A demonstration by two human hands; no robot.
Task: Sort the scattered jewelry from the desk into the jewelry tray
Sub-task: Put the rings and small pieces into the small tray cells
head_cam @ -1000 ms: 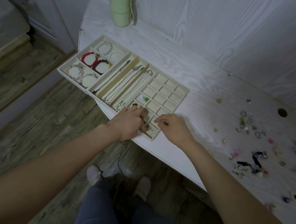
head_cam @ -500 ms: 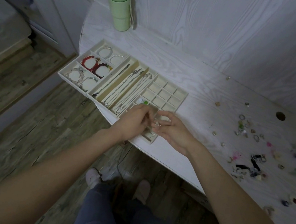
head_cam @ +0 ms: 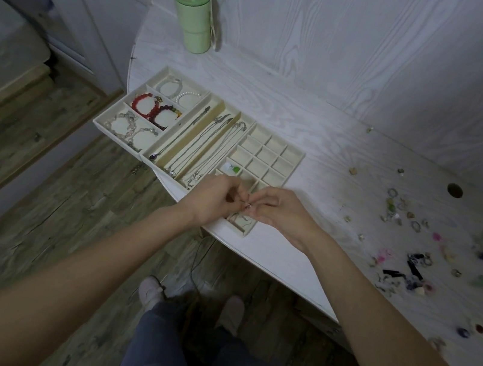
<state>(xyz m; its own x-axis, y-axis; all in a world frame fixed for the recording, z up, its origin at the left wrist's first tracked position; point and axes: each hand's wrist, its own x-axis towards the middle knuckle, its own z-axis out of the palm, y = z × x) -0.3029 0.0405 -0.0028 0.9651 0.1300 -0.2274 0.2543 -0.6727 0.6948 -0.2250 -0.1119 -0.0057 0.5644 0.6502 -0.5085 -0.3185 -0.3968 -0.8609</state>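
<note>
A cream jewelry tray [head_cam: 296, 156] lies at the desk's left end, with bracelets in its left cells, necklaces in the long middle slots and a grid of small cells on the right. A green and white piece [head_cam: 231, 168] sits in one small cell. My left hand [head_cam: 215, 199] and my right hand [head_cam: 283, 210] meet fingertip to fingertip above the tray's near corner. Between them they pinch a small silver piece [head_cam: 247, 205]. Loose rings, beads and clips [head_cam: 414, 242] are scattered over the desk's right part.
A green bottle [head_cam: 195, 15] stands at the back left against the wall. A round cable hole [head_cam: 454, 190] is in the desk at the right. The desk's curved front edge [head_cam: 267, 269] runs just below my hands, with wooden floor and my feet beneath.
Both hands have lifted off the tray's near cells and come together, fingertips now pinching a small silver piece between them.
</note>
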